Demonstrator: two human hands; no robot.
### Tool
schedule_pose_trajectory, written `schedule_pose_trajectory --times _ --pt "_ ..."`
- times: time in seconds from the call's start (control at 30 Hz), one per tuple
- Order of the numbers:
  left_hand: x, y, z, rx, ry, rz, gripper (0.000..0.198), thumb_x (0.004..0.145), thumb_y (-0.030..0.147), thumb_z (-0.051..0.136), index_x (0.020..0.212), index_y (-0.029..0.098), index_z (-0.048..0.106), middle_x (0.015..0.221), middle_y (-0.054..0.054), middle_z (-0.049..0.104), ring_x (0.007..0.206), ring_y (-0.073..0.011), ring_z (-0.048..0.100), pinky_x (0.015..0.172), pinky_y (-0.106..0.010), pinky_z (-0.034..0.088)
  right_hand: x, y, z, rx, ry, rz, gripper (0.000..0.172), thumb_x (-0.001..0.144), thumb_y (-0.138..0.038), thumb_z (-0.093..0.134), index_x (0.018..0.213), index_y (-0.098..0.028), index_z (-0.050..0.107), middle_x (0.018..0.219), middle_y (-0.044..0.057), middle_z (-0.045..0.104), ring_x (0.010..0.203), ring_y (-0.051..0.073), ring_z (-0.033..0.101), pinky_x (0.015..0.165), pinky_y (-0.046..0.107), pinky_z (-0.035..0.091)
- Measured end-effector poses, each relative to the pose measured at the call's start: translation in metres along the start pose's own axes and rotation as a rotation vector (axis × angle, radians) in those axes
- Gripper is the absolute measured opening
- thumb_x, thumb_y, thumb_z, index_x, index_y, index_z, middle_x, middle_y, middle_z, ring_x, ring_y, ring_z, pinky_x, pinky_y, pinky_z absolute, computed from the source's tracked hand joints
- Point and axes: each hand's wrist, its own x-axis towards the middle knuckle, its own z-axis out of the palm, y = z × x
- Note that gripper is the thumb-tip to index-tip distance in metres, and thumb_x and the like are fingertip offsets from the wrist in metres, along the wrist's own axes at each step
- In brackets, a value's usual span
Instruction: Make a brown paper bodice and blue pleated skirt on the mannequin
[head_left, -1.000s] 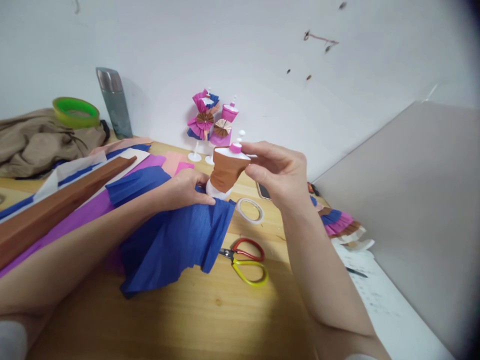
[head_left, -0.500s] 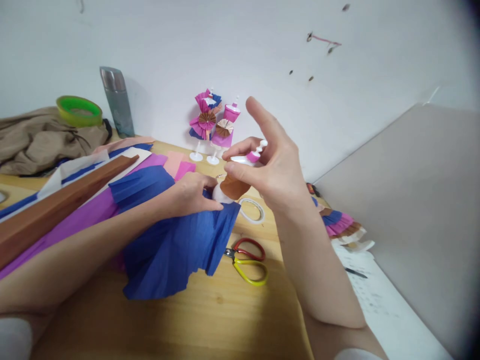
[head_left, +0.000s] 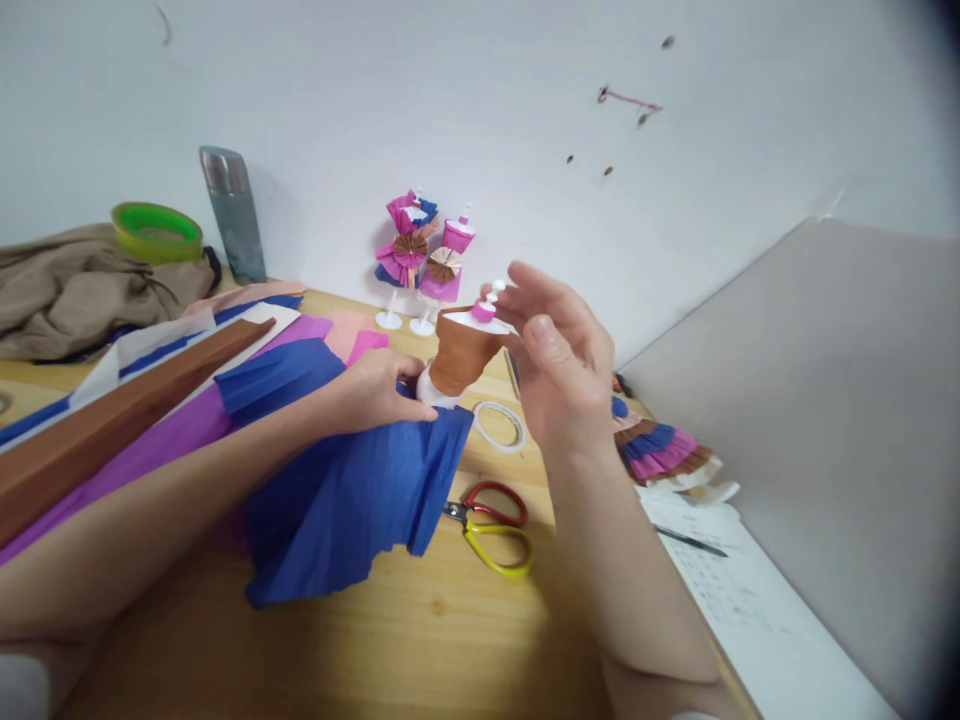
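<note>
Left hand point(head_left: 379, 388): thumb and fingers pinching white lower part of small brown-wrapped dress form point(head_left: 466, 358), tilted rightward over bench point(head_left: 435, 655); blue paper point(head_left: 349, 510) just below. Right hand point(head_left: 570, 365): fingers apart, curved beside form's shoulder; contact unclear. Scissors point(head_left: 480, 527) near.

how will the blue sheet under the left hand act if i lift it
The blue sheet will likely flop: it drapes in loose folds below the left hand. It looks thin, so probably light for its size. Its creases suggest it may wrinkle easily.
</note>
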Motion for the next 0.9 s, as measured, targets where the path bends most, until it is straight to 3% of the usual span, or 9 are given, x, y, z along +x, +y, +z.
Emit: schedule_pose_trajectory --times 0.13,0.3,0.6,0.77,0.9 --pt "0.002 -0.003 -0.001 -0.025 -0.011 0.008 0.024 0.068 0.028 0.072 0.087 0.013 0.073 0.086 -0.005 0.078 0.084 -0.0217 0.07 0.074 -0.028 0.052 -0.013 0.018 -0.004 0.11 0.107 0.12 0.038 0.072 -0.054 0.08 0.1 -0.028 0.077 0.102 0.004 0.078 0.099 0.024 0.072 0.092 0.045 0.058" --pt "0.0 -0.003 -0.004 -0.032 -0.03 0.01 0.026 0.069 0.029 0.071 0.089 0.013 0.073 0.091 -0.008 0.079 0.086 -0.0227 0.072 0.076 -0.03 0.053 -0.014 0.029 0.007 0.07 0.208 0.066 0.028 0.067 -0.052 0.084 0.083 -0.029 0.081 0.09 0.001 0.08 0.085 0.022 0.074 0.082 0.042 0.061" --pt "-0.001 -0.002 -0.005 0.005 -0.048 0.022 0.024 0.071 0.03 0.07 0.088 0.014 0.074 0.091 -0.006 0.079 0.088 -0.0246 0.073 0.075 -0.03 0.052 -0.004 0.011 0.005 -0.004 0.145 0.102 0.019 0.067 -0.042 0.085 0.077 -0.027 0.082 0.084 0.002 0.08 0.08 0.023 0.075 0.074 0.038 0.062" --pt "-0.001 -0.003 -0.006 0.006 -0.045 0.007 0.026 0.069 0.03 0.072 0.089 0.014 0.074 0.093 -0.007 0.08 0.09 -0.0256 0.073 0.076 -0.03 0.052 0.0 0.009 0.004 0.025 0.09 0.071 0.016 0.069 -0.039 0.085 0.082 -0.029 0.082 0.087 0.001 0.08 0.086 0.023 0.076 0.079 0.038 0.062" --pt "0.001 -0.004 -0.006 0.032 -0.019 -0.026 0.022 0.068 0.028 0.073 0.085 0.015 0.073 0.09 -0.007 0.079 0.086 -0.024 0.072 0.072 -0.029 0.051 -0.004 0.015 -0.002 0.045 0.098 0.107 0.024 0.075 -0.048 0.08 0.089 -0.028 0.081 0.089 0.002 0.08 0.089 0.023 0.076 0.084 0.041 0.061"
